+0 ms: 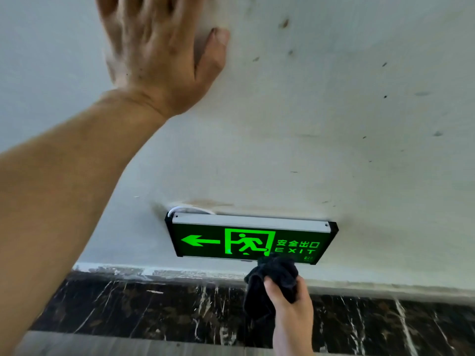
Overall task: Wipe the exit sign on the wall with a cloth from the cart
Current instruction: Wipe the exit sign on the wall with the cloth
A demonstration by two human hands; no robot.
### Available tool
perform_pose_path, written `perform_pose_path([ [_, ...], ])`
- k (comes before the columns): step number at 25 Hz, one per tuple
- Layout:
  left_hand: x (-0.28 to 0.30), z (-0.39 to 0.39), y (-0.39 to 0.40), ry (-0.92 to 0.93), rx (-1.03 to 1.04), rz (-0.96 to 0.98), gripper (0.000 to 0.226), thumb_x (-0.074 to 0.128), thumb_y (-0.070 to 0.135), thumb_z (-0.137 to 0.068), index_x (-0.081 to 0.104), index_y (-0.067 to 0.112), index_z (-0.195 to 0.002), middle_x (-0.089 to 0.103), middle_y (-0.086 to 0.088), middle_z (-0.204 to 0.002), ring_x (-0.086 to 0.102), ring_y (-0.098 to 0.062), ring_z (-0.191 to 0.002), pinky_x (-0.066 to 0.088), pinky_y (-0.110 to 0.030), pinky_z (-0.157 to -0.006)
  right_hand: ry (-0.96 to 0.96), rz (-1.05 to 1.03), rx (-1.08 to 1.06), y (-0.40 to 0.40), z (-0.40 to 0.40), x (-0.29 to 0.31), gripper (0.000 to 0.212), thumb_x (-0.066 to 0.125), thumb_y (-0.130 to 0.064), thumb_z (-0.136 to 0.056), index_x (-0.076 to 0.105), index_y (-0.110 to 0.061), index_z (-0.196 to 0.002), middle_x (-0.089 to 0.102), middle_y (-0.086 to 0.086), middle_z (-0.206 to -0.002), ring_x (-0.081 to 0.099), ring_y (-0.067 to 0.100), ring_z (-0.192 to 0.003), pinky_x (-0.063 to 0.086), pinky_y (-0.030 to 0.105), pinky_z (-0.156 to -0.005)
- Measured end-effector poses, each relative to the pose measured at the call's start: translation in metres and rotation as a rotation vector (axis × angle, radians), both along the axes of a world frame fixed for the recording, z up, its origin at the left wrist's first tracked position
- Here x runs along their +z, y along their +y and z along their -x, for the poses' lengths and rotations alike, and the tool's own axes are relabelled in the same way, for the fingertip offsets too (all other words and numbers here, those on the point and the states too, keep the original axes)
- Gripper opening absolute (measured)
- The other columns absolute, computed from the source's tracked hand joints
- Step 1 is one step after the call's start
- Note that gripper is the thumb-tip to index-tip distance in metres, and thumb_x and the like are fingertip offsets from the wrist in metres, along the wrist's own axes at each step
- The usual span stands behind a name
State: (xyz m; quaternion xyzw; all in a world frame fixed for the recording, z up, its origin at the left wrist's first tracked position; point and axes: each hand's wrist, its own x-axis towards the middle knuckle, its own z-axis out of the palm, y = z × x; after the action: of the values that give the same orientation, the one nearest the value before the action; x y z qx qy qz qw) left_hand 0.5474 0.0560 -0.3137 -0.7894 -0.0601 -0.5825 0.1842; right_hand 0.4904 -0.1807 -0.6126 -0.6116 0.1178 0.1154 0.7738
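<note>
A green lit exit sign (250, 240) with an arrow, a running figure and the word EXIT hangs low on the white wall (334, 124). My right hand (290, 301) grips a bunched black cloth (272, 278), and the cloth's top touches the sign's lower edge, right of its middle. My left hand (159, 50) lies flat against the wall well above the sign, fingers spread, holding nothing.
A dark marble baseboard (154, 309) with white veins runs along the wall under the sign. A grey floor strip (115, 345) shows at the bottom. A white cable (187, 208) loops from the sign's top left corner. The wall carries several dark specks and stains.
</note>
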Motion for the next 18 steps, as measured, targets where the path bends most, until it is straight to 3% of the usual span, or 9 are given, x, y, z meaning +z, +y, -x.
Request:
perform_pose_path([
  [4, 0.002, -0.002, -0.002, -0.001, -0.008, -0.002, 0.042, 0.048, 0.035, -0.089, 0.035, 0.010, -0.120, 0.054, -0.031, -0.118, 0.049, -0.049, -0.104, 0.036, -0.062, -0.087, -0.038, 0.021, -0.302, -0.042, -0.029, 0.002, 0.035, 0.077, -0.012, -0.078, 0.068, -0.043, -0.093, 0.074, -0.019, -0.087, 0.068, 0.010, -0.089, 0.052, 0.034, -0.079],
  [6, 0.001, -0.003, 0.001, -0.003, -0.003, 0.009, 0.042, 0.048, 0.036, -0.089, 0.033, 0.011, -0.119, 0.054, -0.032, -0.116, 0.049, -0.049, -0.103, 0.038, -0.063, -0.082, -0.072, 0.003, -0.364, -0.046, -0.042, 0.006, 0.035, 0.076, -0.017, -0.079, 0.065, -0.046, -0.096, 0.072, -0.017, -0.094, 0.067, 0.004, -0.092, 0.050, 0.031, -0.081],
  [9, 0.000, -0.004, 0.004, -0.013, -0.015, 0.014, 0.041, 0.047, 0.036, -0.089, 0.032, 0.011, -0.118, 0.054, -0.032, -0.115, 0.048, -0.046, -0.101, 0.040, -0.063, -0.079, -0.102, 0.002, -0.361, -0.038, -0.056, 0.011, 0.040, 0.075, -0.021, -0.080, 0.059, -0.054, -0.094, 0.064, -0.013, -0.106, 0.062, 0.007, -0.099, 0.049, 0.032, -0.082],
  [11, -0.001, -0.005, 0.003, -0.022, -0.015, 0.015, 0.040, 0.048, 0.035, -0.089, 0.032, 0.012, -0.117, 0.054, -0.032, -0.115, 0.049, -0.047, -0.101, 0.039, -0.063, -0.080, -0.116, 0.032, -0.322, -0.027, -0.060, 0.012, 0.040, 0.076, -0.023, -0.079, 0.057, -0.056, -0.090, 0.065, -0.014, -0.103, 0.063, 0.007, -0.096, 0.050, 0.032, -0.082],
  [14, -0.003, -0.005, 0.002, -0.018, -0.033, 0.030, 0.039, 0.049, 0.034, -0.089, 0.035, 0.011, -0.117, 0.055, -0.032, -0.118, 0.050, -0.048, -0.104, 0.037, -0.064, -0.085, -0.114, 0.107, -0.290, -0.010, -0.059, 0.008, 0.032, 0.078, -0.026, -0.076, 0.060, -0.051, -0.084, 0.068, -0.016, -0.091, 0.065, 0.004, -0.088, 0.053, 0.033, -0.080],
  [18, -0.007, -0.004, 0.000, -0.030, -0.023, 0.077, 0.042, 0.051, 0.032, -0.091, 0.050, 0.001, -0.119, 0.057, -0.029, -0.119, 0.052, -0.047, -0.106, 0.034, -0.061, -0.091, -0.106, 0.138, -0.265, 0.018, -0.049, 0.002, 0.032, 0.078, -0.025, -0.076, 0.057, -0.048, -0.085, 0.066, -0.003, -0.105, 0.063, 0.016, -0.098, 0.053, 0.040, -0.089],
])
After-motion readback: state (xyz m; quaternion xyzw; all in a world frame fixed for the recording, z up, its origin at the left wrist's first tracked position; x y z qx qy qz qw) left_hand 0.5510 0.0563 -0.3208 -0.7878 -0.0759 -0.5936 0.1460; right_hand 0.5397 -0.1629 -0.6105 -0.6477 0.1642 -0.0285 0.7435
